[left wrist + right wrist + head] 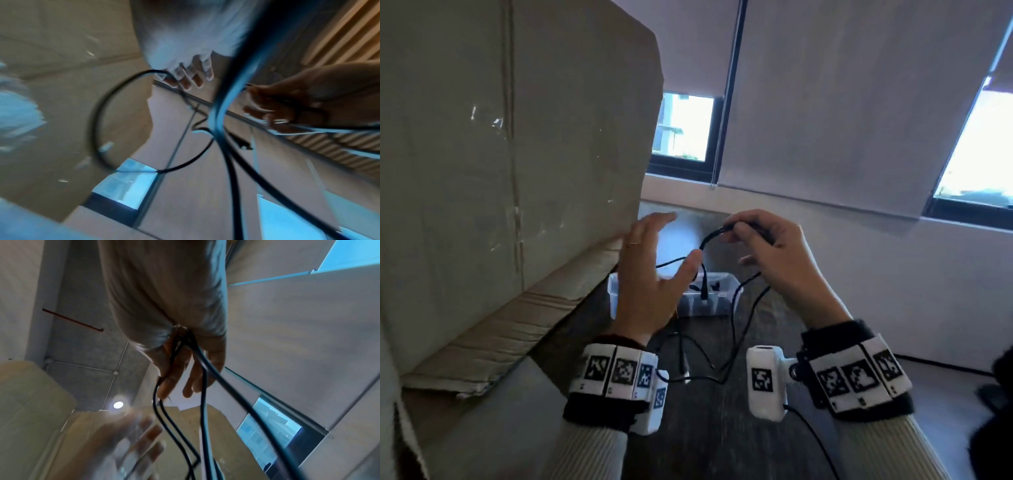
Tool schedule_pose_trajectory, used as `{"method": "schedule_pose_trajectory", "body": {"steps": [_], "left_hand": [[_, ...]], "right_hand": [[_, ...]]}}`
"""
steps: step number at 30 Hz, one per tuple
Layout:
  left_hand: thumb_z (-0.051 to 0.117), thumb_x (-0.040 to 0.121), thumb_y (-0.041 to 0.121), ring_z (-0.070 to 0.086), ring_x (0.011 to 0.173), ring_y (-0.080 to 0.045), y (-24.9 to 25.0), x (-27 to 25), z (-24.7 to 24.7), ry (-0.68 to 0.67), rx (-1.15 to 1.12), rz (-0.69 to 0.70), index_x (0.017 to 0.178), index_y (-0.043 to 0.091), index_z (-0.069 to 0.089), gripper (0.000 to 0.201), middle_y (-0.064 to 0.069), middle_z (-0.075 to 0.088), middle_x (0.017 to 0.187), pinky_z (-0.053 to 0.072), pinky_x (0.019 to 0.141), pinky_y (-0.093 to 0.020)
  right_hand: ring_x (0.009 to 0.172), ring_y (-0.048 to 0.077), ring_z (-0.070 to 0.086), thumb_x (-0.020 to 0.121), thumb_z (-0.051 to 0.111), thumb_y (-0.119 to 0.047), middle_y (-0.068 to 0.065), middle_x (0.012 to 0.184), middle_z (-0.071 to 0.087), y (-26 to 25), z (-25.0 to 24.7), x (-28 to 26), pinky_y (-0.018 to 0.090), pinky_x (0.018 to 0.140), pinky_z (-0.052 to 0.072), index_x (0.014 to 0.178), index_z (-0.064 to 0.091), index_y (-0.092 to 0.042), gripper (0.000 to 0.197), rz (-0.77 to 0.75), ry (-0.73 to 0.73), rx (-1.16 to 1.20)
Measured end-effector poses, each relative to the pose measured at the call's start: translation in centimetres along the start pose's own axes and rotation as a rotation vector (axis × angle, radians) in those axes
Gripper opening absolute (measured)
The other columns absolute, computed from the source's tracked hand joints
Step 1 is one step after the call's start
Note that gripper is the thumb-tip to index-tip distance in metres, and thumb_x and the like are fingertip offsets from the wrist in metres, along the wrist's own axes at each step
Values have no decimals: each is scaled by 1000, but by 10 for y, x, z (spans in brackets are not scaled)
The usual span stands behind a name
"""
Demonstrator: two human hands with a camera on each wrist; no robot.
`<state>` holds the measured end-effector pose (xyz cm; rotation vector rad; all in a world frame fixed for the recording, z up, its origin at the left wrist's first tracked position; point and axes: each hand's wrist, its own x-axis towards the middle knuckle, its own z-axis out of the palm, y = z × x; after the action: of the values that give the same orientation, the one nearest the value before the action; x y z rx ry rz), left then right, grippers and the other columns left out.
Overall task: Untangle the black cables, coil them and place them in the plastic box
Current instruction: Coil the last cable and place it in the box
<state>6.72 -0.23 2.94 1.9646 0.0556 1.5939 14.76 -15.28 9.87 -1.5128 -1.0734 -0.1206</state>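
A: Right hand (774,253), centre of the head frame: fingertips pinched on the black cables (714,234), raised above the plastic box (717,294); confirmed?

B: Confirmed; right wrist view shows the same hand (174,340) closed round several strands of cable (202,386), all hanging down toward the bottom edge of the frame.

A: Left hand (650,274)?

B: Released; fingers spread and mostly straight, palm turned toward the right hand; a cable strand crossing just by the thumb tip, contact impossible to call; ring (632,244) on one finger.

A: Left wrist view any help?

B: Heavily blurred; a cable loop (98,113) curving across centre left, the right hand (287,107) at mid right gripping strands; nothing clearer on the left hand's contact.

A: Cables otherwise?

B: Arching from the pinch down to a plug end (703,293) dangling over the box; more strands trailing to the dark tabletop (705,428) at lower centre, still crossed over one another there.

A: Box?

B: Clear plastic, centre of the head frame, behind and below the hands; something dark inside, too small to name.

A: Surroundings, quick?

B: Big cardboard box (500,154) filling the left half of the head frame, left fingers just beside its lower edge; windows (685,126) with lowered blinds (859,102) across the top; marker-printed bands (616,373) and white camera units (765,380) on both wrists.
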Motion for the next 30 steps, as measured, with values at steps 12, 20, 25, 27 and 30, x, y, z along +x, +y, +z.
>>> {"method": "schedule_pose_trajectory", "body": {"steps": [12, 20, 25, 27, 30], "left_hand": [[65, 89, 12, 58, 49, -12, 29, 26, 38, -328, -243, -109, 96, 10, 68, 8, 2, 68, 68, 49, 55, -19], [67, 88, 17, 72, 64, -10, 14, 51, 34, -441, -119, -167, 87, 14, 74, 8, 2, 74, 78, 55, 64, -27], [79, 76, 27, 68, 61, -1, 6, 47, 29, -580, 40, -228, 78, 33, 74, 8, 14, 73, 72, 54, 79, -35], [85, 66, 33, 68, 66, 2, 12, 45, 30, -764, 126, -221, 80, 36, 72, 19, 20, 72, 77, 38, 95, -22], [85, 66, 34, 69, 74, 0, 27, 43, 37, -840, 124, -208, 88, 31, 72, 26, 13, 74, 85, 30, 75, 8]], "right_hand": [[70, 5, 63, 97, 53, -14, -10, 74, 70, -10, -89, -14, 15, 57, 43, 92, 69, -27, 21, -61, 463, 68], [50, 2, 59, 98, 48, -15, -6, 73, 64, 15, -134, -15, 17, 44, 36, 97, 67, -21, 20, 100, 865, 79], [54, 3, 60, 98, 48, -15, -8, 77, 67, 13, -144, -21, 18, 48, 41, 90, 65, -24, 21, 133, 850, 104], [54, 4, 60, 98, 48, -14, -8, 79, 69, 11, -139, -21, 17, 49, 42, 91, 65, -23, 21, 130, 778, 79], [55, 6, 61, 98, 49, -13, -8, 79, 70, 5, -127, -18, 15, 48, 43, 97, 66, -19, 18, 121, 653, 45]]}}
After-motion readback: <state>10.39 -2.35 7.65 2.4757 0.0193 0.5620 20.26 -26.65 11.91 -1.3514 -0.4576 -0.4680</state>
